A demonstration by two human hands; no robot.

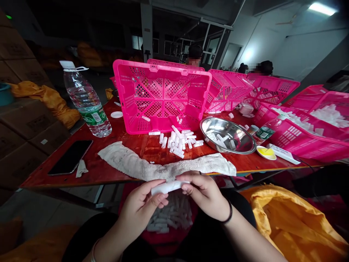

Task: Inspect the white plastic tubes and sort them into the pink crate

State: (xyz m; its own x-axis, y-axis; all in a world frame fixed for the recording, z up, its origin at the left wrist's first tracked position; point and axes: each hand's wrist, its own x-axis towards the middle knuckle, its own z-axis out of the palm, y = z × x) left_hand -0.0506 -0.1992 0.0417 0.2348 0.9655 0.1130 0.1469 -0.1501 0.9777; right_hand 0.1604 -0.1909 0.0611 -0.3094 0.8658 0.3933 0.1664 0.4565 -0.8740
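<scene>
Phone and bottle: the black phone (71, 157) lies flat on the red bench (111, 139), with the big water bottle (94, 114) upright beyond it.
Left hand: the left hand (144, 203) comes in from lower left, fingers curled inward, grip pinching the left part of the white tube (169, 186) between thumb and fingers.
Tube: it's in front of the bench edge, between both hands, long axis pretty much sideways, right end a touch higher.
Behind and below it: pink crate (122, 98) tipped on its side, mouth facing the wearer, loose white pieces (177, 142) and a rumpled towel (131, 160) in front. Hands and tube partly cover the towel's near edge and the lower pile (169, 214).
Right hand: the right hand (208, 194) angles in from lower right, grip pinching the tube's right end, thumb under.
Right side: metal bowl (241, 140) with more pieces, yellow dish (267, 153), yellow sack (302, 218) below.
</scene>
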